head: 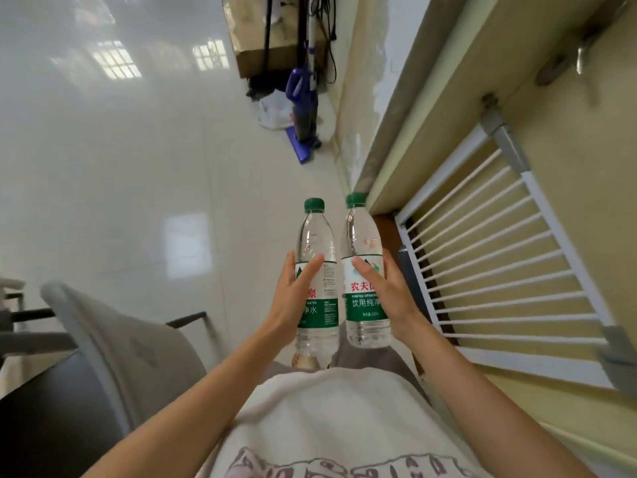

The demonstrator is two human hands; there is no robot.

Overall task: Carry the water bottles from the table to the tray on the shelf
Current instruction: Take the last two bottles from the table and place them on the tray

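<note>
Two clear plastic water bottles sit at the centre of the frame, one in each hand, held upright side by side with their labels almost touching. The left bottle (pixel 316 270) has a green screw cap, a see-through body and a white and green label with red characters partly hidden by the hand; its clear base shows the floor and clothing behind it, and the water level cannot be told. The right bottle (pixel 364 267) matches it: green cap, transparent ribbed base, the same white and green label with red characters at its top edge. Its cap stands slightly higher in the frame than the other cap. The left hand (pixel 293 301) wraps the left bottle from the outside at label height, its fingers (pixel 310 270) lying across the front of the label and closed around the bottle. The right hand (pixel 389 298) grips the right bottle the same way, fingers (pixel 367 274) pressed flat on the label. Both bare forearms reach up from the lower corners of the frame over a pale printed shirt (pixel 331 426). Below the bottles lies a glossy pale tiled floor (pixel 138 167). At the right of the frame runs a white slatted rack (pixel 510 270) against a cream surface. At the lower left stands a grey chair (pixel 103 339), and at the upper centre a purple upright vacuum cleaner (pixel 305 108) leans near the wall.
</note>
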